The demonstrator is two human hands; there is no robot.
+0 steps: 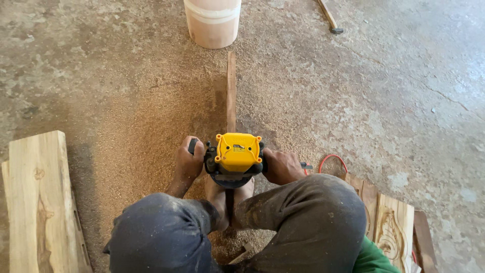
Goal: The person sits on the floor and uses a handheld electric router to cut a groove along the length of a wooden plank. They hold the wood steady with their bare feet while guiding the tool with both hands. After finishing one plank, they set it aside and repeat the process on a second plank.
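A yellow and black power router (237, 157) stands on a narrow wooden strip (231, 91) that lies on the sawdust-covered floor and runs away from me. My left hand (189, 162) is closed around the router's left handle. My right hand (281, 166) grips the right handle. My bare feet (228, 198) rest on either side of the strip just below the tool, and my knees frame the bottom of the view.
A pale plastic bucket (212, 21) stands at the strip's far end. A hammer (330, 17) lies at top right. Wooden planks (38, 202) lie at left; carved boards (391, 227) and a red cord (331, 161) are at right.
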